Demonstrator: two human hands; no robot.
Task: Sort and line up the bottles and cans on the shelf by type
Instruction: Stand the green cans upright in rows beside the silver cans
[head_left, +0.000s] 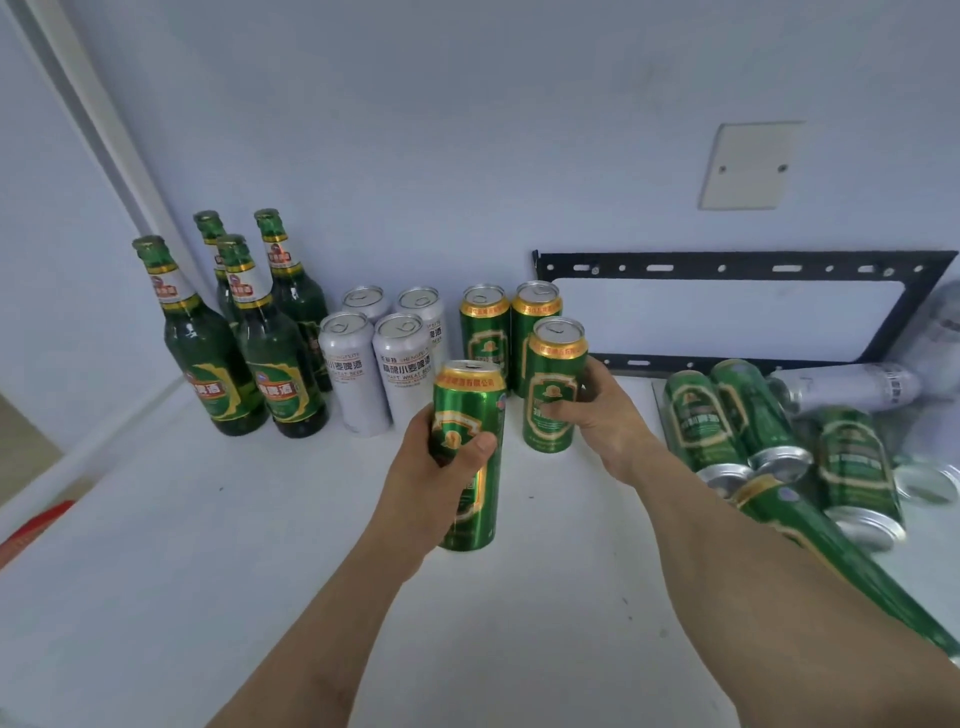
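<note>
Right hand (605, 415): grips upright green can (553, 384); seat it square before rear pair (511, 332).
Left hand (441, 467): holds second green can (467, 452); set it just left.

Pale bluish-white wall (467, 130) behind, plain and evenly lit. White blank cover plate (746, 166) with two screws, upper right. Below it, black perforated metal bracket frame (727, 267) fixed flat against the wall. White trim strip (98, 130) runs diagonally down the left corner. White shelf (208, 545) surface, faintly speckled. Far left edge: a red strip (31, 527) and a beige patch (26, 441) lower down.
</note>
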